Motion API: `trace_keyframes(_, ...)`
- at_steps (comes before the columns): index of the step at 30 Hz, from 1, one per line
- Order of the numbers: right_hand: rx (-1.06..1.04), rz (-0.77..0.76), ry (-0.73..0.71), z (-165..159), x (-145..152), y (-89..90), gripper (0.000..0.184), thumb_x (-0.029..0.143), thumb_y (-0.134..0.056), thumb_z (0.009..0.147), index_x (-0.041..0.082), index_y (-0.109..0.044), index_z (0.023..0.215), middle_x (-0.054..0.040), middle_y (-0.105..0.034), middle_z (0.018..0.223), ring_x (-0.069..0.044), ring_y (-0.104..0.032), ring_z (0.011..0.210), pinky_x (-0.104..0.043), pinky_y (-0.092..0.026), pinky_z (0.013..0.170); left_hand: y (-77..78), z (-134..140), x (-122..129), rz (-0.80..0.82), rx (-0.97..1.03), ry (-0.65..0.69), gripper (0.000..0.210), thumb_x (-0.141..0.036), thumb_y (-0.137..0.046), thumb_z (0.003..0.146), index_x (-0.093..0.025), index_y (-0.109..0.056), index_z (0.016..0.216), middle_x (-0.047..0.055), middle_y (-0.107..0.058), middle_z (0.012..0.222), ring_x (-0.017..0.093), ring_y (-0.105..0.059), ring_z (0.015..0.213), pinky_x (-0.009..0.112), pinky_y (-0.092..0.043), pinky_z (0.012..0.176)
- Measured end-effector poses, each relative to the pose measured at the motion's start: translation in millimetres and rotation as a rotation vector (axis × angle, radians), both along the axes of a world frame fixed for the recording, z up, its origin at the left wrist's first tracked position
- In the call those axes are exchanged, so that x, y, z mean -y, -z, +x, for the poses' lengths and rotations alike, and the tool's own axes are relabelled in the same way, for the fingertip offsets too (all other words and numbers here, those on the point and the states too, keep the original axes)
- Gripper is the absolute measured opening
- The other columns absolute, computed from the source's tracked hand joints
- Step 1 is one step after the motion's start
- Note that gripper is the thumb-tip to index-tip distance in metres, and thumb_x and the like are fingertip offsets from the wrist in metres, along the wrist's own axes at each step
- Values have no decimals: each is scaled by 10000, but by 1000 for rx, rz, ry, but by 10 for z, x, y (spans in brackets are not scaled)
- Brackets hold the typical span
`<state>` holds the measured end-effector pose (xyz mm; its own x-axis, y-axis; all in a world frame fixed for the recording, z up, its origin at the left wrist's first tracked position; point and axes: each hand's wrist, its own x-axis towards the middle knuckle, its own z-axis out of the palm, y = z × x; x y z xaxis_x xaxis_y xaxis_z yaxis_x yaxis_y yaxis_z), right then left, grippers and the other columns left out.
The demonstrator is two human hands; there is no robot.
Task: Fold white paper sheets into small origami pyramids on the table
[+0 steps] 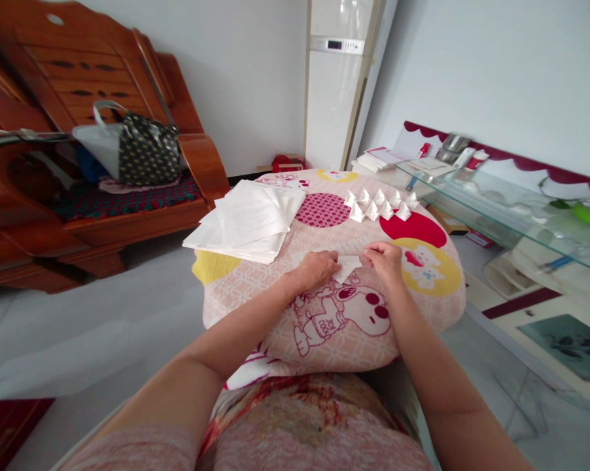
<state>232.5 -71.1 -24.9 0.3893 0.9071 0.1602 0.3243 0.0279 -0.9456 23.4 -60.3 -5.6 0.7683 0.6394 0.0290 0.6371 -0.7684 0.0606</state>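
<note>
A small piece of folded white paper (347, 267) lies between my hands over the table's cloth (324, 245), its lower tip pointing toward me. My left hand (319, 268) is closed on the paper's left side, fingers curled. On the other side, my right hand (384, 258) pinches its right corner between thumb and fingers. Beyond my hands, several small folded paper shapes (372, 210) stand in two rows. A stack of white paper sheets (248, 222), some with faint print, sits to the left of them.
A glass shelf (530, 222) holding various items runs along the right side. On the left is a wooden bench (99, 72) with a dotted bag (148, 150) on it. A tall white cabinet-like appliance (333, 98) stands behind the table.
</note>
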Motion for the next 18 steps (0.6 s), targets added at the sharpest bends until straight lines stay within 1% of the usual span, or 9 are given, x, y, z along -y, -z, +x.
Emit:
trace_keyframes(3, -7, -79, -97, -116, -26, -57, 99, 233, -663, 650, 164, -712, 701, 8, -661, 547, -139, -568, 451, -213, -397, 397, -25, -11, 7, 8, -21, 17, 296, -236, -478, 1027, -227, -757, 1123, 108, -697, 1148, 230, -672, 958, 299, -453, 697)
trace_keyframes(5, 46, -163, -167, -203, -42, -84, 62, 182, -648, 662, 165, -707, 672, 8, -652, 529, -140, -576, 444, -205, -389, 382, -37, -21, 11, 16, -36, 29, 312, -250, -465, 1036, -236, -753, 1154, 102, -699, 1169, 235, -674, 990, 301, -461, 713)
trace_keyframes(7, 123, -259, -204, -260, -62, -104, 72, 128, -642, 671, 162, -700, 647, 23, -613, 482, -124, -541, 397, -202, -387, 376, -38, -28, 12, 15, -37, 31, 321, -257, -450, 1044, -239, -753, 1150, 93, -700, 1198, 234, -678, 1012, 300, -472, 731)
trace_keyframes(12, 302, -425, -268, -305, -147, -146, 90, 78, -664, 714, 143, -709, 672, 51, -536, 422, -89, -473, 349, -188, -356, 385, -9, -45, -3, 8, 20, 60, 271, -224, -496, 1016, -235, -764, 1057, 66, -709, 1200, 214, -683, 1016, 290, -495, 774)
trace_keyframes(15, 444, -464, -279, -335, -211, -154, 81, 67, -697, 699, 141, -715, 671, 57, -504, 408, -89, -470, 367, -188, -348, 405, -3, -57, -9, 15, 35, 77, 267, -186, -510, 994, -235, -765, 1057, 60, -717, 1184, 213, -686, 1019, 287, -494, 775)
trace_keyframes(18, 514, -493, -265, -355, -260, -152, 80, 68, -701, 710, 139, -725, 681, 43, -515, 417, -101, -492, 390, -197, -372, 437, -11, -64, -10, 18, 37, 77, 280, -186, -494, 1001, -234, -764, 1055, 62, -721, 1177, 211, -688, 1011, 280, -490, 767)
